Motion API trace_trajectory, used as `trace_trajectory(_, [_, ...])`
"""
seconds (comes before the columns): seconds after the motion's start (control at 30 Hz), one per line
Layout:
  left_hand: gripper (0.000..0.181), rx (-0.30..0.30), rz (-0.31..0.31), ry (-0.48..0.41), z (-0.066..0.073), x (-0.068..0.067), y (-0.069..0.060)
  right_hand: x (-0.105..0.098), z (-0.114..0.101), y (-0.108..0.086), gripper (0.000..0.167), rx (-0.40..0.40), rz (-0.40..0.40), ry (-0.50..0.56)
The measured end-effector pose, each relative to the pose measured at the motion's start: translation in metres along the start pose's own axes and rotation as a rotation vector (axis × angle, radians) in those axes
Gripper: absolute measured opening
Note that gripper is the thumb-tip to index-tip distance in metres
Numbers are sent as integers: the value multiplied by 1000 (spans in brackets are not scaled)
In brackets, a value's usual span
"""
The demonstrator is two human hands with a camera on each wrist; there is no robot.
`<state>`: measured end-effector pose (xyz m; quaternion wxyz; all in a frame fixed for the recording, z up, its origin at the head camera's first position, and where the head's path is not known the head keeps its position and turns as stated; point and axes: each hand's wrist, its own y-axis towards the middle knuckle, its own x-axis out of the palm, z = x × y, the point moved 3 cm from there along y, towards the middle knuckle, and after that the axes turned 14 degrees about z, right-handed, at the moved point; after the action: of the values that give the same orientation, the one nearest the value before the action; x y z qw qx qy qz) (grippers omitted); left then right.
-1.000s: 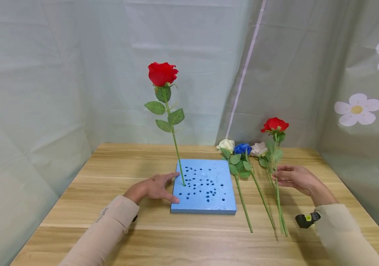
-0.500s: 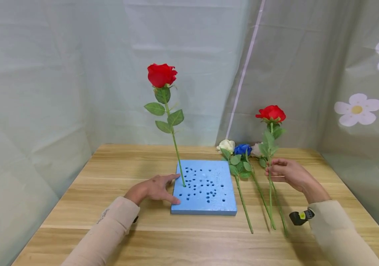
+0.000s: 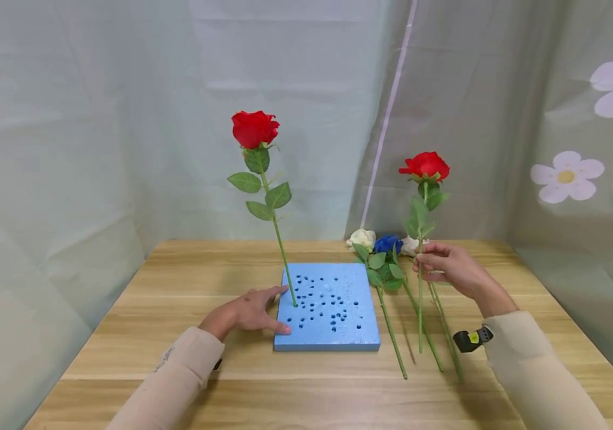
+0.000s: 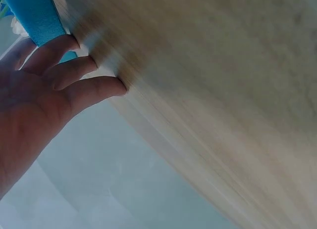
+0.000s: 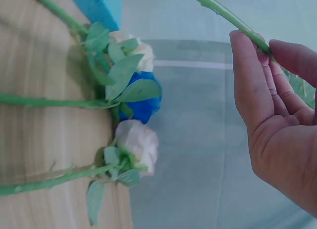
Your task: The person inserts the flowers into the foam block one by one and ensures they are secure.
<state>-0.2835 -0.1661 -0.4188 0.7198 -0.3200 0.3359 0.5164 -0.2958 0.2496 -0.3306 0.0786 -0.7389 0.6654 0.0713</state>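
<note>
At the left edge of the blue block (image 3: 327, 306), the left hand (image 3: 250, 310) rests, fingers spread, likely to steady it under the planted rose (image 3: 278, 195). Right of the block, the right hand (image 3: 454, 269) pinches the raised rose (image 3: 419, 216), perhaps keeping it off the lying flowers (image 3: 395, 272).

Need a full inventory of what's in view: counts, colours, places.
Wood-grain table: 1, light brown, under the items
Square foam-like block with holes: 1, light blue, on table
Long-stemmed upright rose: 1, red, stuck in block
Long-stemmed held rose: 1, red, in right hand
Lying roses: 3, white rose, blue rose, pale pink rose, right of block
Fabric backdrop: count unclear, grey-green, around table
Printed flowers: 2, white with yellow centres, on backdrop, right
Wrist device: at least 1, black, right wrist
Sleeves: 2, beige, on forearms
Left hand: 1, bare, touching block
Right hand: 1, bare, pinching stem
</note>
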Motion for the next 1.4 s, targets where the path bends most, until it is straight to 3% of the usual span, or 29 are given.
trace_trajectory(0.37, [107, 3, 0, -13, -1, 0, -1, 26, -26, 13, 35, -80, 43, -136])
trace_trajectory(0.97, [107, 2, -2, -13, 5, 0, 2, 71, -54, 28, 26, -160, 91, -55])
trace_trajectory(1.4, [106, 22, 5, -18, 2, 0, -3, 107, -64, 35, 26, -222, 67, -10])
